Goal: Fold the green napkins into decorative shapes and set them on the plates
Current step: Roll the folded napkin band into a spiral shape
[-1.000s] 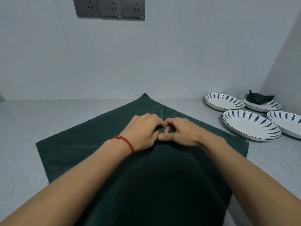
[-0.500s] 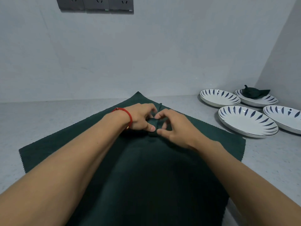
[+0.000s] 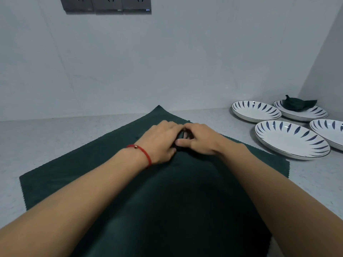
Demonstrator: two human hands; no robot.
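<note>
Green cloth, spread as a diamond: napkin (image 3: 115,175) flat on the grey desk (image 3: 55,138), far corner toward the wall, near part running out of view at the bottom edge.

Left hand (image 3: 163,141) and right hand (image 3: 201,139) set together at the centre of the cloth, just short of the far corner. Fingers of both curled inward around a small gathered bunch of fabric; right thumb laid across the near side of that bunch. Both hands gripping cloth, not lying flat. Exact form of the bunch hidden by the knuckles.

Red cord bracelet (image 3: 143,152) on the left wrist.

Four white plates with blue leaf marks at the right of the desk, well apart from the cloth in hand. Far-right plate (image 3: 306,114) already bearing a finished folded napkin (image 3: 298,104). Far-left plate (image 3: 256,111), near plate (image 3: 291,140) and the plate at the frame edge (image 3: 330,130) bare.

Step in hand, as judged: early shaping of the second napkin, centre pinched up or rolled while the outer corners lie flat. Task roughly one quarter done.

Next move, as judged: hold the gathered centre tight, then draw or turn the surrounding cloth around it. Even tension from both sides required. Soft fabric likely to slip and unroll if either grip loosens. Transfer to a bare plate only once the shape holds by itself.
</note>
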